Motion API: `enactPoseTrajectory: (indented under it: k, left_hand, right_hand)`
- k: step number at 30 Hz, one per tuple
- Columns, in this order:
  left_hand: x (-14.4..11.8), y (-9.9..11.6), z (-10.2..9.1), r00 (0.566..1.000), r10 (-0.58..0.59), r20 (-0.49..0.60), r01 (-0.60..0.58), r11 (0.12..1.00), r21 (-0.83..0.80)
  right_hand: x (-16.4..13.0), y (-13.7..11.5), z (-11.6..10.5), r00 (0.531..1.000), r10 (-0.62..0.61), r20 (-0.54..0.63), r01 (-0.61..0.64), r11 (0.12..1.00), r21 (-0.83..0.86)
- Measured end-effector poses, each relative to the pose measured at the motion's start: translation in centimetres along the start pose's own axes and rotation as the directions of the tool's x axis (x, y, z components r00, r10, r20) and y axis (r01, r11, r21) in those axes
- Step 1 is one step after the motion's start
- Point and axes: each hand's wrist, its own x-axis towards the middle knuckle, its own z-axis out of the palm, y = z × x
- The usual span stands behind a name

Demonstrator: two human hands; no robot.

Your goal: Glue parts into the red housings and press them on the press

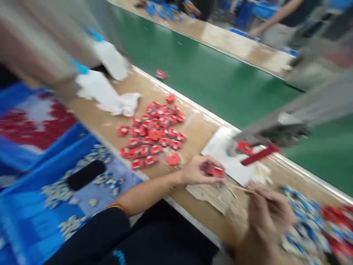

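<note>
To the right of the red pile (154,135), my left hand (196,171) curls snugly round a red block (216,170), seemingly to steady it; farther right, my right hand (268,206) pinches a thin stick (242,188), apparently leaving its tip free.

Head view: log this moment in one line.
left hand: holds red piece | right hand: holds thin tan stick, contact unclear | pile of red pieces: on brown tabletop

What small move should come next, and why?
Probably hold the red piece steady and ease the thin tan stick toward it: the left hand grips the piece, the right hand holds the stick aimed its way, and blur hides whether they touch.
</note>
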Motion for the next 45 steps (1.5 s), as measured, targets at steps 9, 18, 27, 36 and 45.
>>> enactPoseTrajectory:
  k: [9,18,27,36,45]
  left_hand:
    - [-0.2,0.8,0.3,0.975,0.221,0.040,-0.224,0.945,0.238]
    - [0.0,1.2,0.2,0.960,0.275,0.052,-0.278,0.914,0.297]
    - [-0.1,0.9,0.3,0.962,0.272,0.031,-0.266,0.902,0.341]
    - [-0.2,1.2,0.1,0.963,0.267,0.040,-0.258,0.871,0.418]
    - [0.0,1.8,-0.2,0.937,0.336,0.094,-0.334,0.783,0.525]
  right_hand:
    - [-0.5,1.8,3.8,0.963,-0.270,0.015,0.261,0.913,-0.314]
    - [-0.9,2.3,3.7,0.957,-0.278,0.083,0.289,0.890,-0.352]
    - [-1.0,2.7,3.7,0.940,-0.315,0.134,0.341,0.836,-0.431]
    - [-1.0,2.7,3.1,0.898,-0.400,0.184,0.434,0.742,-0.510]
    - [-0.6,1.7,2.0,0.826,-0.483,0.290,0.545,0.554,-0.630]
